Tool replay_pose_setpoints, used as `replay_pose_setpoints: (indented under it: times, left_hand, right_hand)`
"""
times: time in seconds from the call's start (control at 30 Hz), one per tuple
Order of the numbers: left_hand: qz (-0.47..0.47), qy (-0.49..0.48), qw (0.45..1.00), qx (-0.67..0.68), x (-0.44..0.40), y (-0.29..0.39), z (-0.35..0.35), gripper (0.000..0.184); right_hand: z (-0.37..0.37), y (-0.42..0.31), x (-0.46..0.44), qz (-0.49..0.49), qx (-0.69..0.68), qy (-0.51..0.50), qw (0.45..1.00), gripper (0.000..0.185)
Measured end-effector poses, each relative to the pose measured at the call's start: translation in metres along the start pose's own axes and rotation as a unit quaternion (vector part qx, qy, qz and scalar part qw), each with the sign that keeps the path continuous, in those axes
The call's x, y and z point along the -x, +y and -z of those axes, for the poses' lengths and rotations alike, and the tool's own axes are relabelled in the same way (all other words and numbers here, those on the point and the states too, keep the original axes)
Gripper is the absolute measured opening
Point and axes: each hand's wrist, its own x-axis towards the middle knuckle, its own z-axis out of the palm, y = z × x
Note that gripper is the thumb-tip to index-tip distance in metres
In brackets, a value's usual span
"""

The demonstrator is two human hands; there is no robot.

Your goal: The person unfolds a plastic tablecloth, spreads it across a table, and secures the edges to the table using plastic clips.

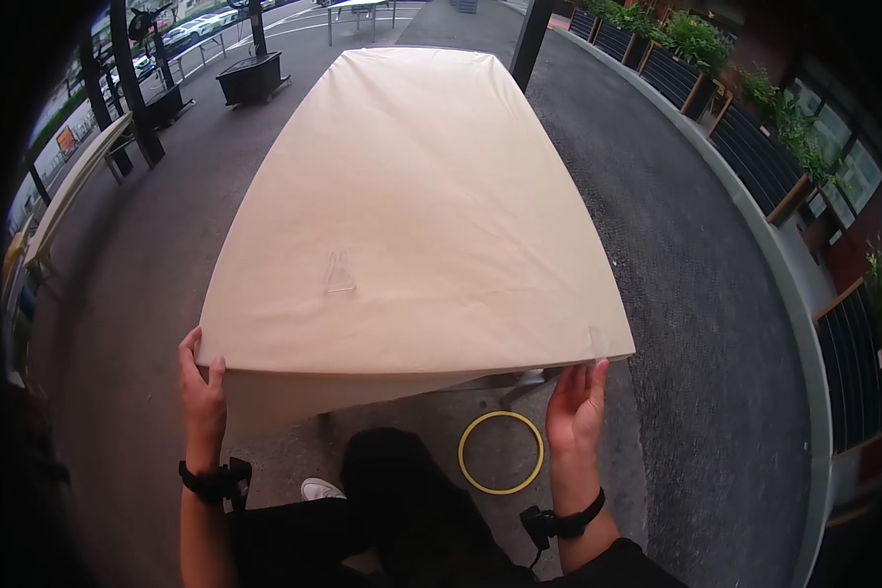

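Observation:
A beige tablecloth (412,196) covers a long table, with its near side hanging down on the left and middle. My left hand (204,377) grips the cloth at the near left corner, thumb in front and fingers round the side. At the near right, my right hand (577,404) is palm up, with its fingertips and thumb closed at the table edge. They touch the lower end of a clear tablecloth clip (598,340) that sits over the edge. Another clear clip (339,274) lies loose on the cloth, left of the middle.
On the ground below the near edge lies a yellow ring (501,493). Dark posts (531,44) and a black base block (251,78) stand beyond the table. Another covered table (78,186) is at the left. Planters (759,147) line the kerb at the right.

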Motion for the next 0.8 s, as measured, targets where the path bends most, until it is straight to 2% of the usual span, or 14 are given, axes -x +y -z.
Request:
replay_pose_setpoints:
  times: [0.13,0.2,0.33,0.43,0.5,0.63,0.7,0.77,0.8]
  left_hand:
    - [-0.008,-0.018,0.999,0.041,-0.002,-0.005,0.002,0.046]
    - [-0.025,-0.016,1.000,-0.001,0.001,-0.007,0.001,0.046]
    - [-0.042,-0.007,0.999,0.007,0.002,-0.013,-0.004,0.047]
    - [-0.046,0.010,0.997,0.066,0.002,-0.022,-0.007,0.049]
    - [-0.023,-0.014,0.974,0.223,0.006,-0.030,-0.004,0.052]
    - [-0.018,-0.009,0.978,0.207,0.015,-0.046,-0.001,0.051]
    - [0.032,-0.081,0.988,0.128,0.017,-0.054,0.005,0.040]
    - [0.065,-0.081,0.991,0.089,0.022,-0.056,0.006,0.033]
    - [0.095,-0.083,0.991,0.050,0.025,-0.056,0.007,0.027]
  right_hand:
    - [0.005,-0.003,-0.004,0.009,-0.023,0.005,1.000,0.044]
    - [-0.001,-0.001,-0.008,0.005,-0.036,0.021,0.999,0.042]
    - [-0.002,0.003,-0.010,0.024,-0.048,0.005,0.999,0.042]
    - [0.003,0.012,-0.017,0.034,-0.063,0.007,0.997,0.043]
    - [0.007,0.016,-0.017,0.057,-0.038,-0.016,0.998,0.047]
    - [0.006,0.026,0.004,0.060,-0.030,-0.018,0.998,0.048]
    - [0.021,0.046,0.028,-0.022,0.077,0.012,0.997,0.045]
    - [0.048,0.080,0.049,-0.065,0.173,-0.075,0.980,0.033]
    - [0.043,0.088,0.057,-0.076,0.175,-0.080,0.978,0.033]
